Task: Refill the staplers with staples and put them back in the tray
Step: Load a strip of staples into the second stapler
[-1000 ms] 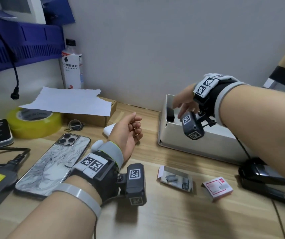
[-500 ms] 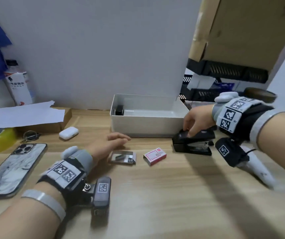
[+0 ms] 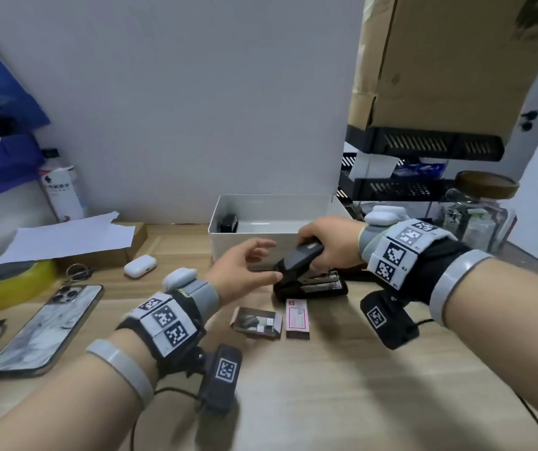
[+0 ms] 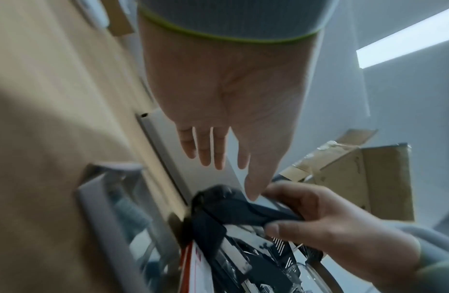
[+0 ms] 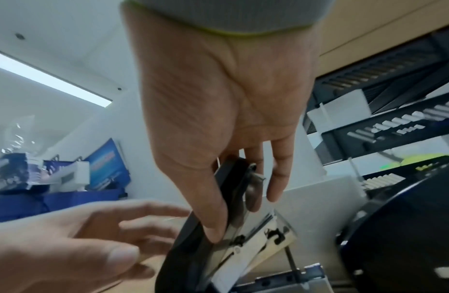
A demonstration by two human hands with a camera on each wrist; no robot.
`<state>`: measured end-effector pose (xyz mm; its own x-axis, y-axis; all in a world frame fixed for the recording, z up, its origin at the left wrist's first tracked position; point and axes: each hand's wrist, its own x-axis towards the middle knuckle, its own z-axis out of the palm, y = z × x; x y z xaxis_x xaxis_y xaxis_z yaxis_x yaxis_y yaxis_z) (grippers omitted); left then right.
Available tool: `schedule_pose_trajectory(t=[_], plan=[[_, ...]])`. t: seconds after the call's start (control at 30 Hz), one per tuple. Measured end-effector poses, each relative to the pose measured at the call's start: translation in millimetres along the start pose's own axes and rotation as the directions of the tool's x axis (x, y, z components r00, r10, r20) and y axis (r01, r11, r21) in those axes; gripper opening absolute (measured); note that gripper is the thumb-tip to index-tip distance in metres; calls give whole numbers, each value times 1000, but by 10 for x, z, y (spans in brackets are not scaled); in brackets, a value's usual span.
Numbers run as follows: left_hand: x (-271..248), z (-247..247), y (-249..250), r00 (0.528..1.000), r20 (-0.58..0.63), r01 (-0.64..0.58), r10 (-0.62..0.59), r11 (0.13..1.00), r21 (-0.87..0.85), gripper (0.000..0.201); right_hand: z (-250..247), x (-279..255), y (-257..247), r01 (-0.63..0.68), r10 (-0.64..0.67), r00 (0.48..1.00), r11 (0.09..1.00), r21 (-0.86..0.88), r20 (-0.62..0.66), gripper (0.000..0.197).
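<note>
Head view: right hand (image 3: 332, 245) curls thumb and fingers round the raised top cover of the black stapler (image 3: 310, 281), which sits on the desk (image 3: 326, 402) just before the white tray (image 3: 245, 236). Left hand (image 3: 245, 271) reaches, fingers loosely spread, holding nothing. Step: opening the magazine. Next: steady the base, then load staples from the staple box (image 3: 256, 322).

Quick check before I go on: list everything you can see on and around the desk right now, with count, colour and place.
stapler: 1, black, opened, in front of tray
second stapler: 1, black, inside tray, left end
tray: 1, white, desk back
staple boxes: 2, one closed red-white, one open, near stapler
phone: 1, marbled, left
tape roll: 1, yellow, far left
earbud case: 1, white, left of tray
bottle: 1, white, back left
jar: 1, glass, right
left hand: open, reaching stapler
right hand: grips stapler top
</note>
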<state>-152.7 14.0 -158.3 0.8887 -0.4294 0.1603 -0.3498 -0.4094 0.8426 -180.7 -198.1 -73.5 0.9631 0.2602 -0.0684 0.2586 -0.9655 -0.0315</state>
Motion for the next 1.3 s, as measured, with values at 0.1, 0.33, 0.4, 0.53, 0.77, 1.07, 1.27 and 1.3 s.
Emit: schedule_pose_trajectory(t=[0.1,0.33,0.4,0.53,0.77,1.07,1.27,1.3], plan=[[143,-44,89,997,36,-71,65,974,214,66,90,162,-169,62,-48,995,984,164,-90,44],[173,-210,-205,998,7,-55,55,982,179,46,490,342,-161,32,62,987,831,555,-149,64],[160,-240,-258,998,-35,-50,53,994,93,46,584,344,-79,-12,65,994,850,526,-83,62],[122,-301,-360,999,-32,-23,18,984,-178,45,754,323,-40,-56,54,998,950,309,17,47],[-89,-585,-521,985,-113,40,-131,806,-590,46,850,397,1,-44,43,999,977,207,5,40],[-339,-820,-800,948,-170,165,-270,871,-463,60,846,372,-26,-94,93,996,969,227,15,25],[-464,-755,-615,902,-99,376,-420,877,-299,57,791,257,-94,-118,113,993,966,230,35,40],[-490,-716,-551,899,-32,419,-438,878,-230,50,753,236,-94,-119,121,993,963,243,6,35]])
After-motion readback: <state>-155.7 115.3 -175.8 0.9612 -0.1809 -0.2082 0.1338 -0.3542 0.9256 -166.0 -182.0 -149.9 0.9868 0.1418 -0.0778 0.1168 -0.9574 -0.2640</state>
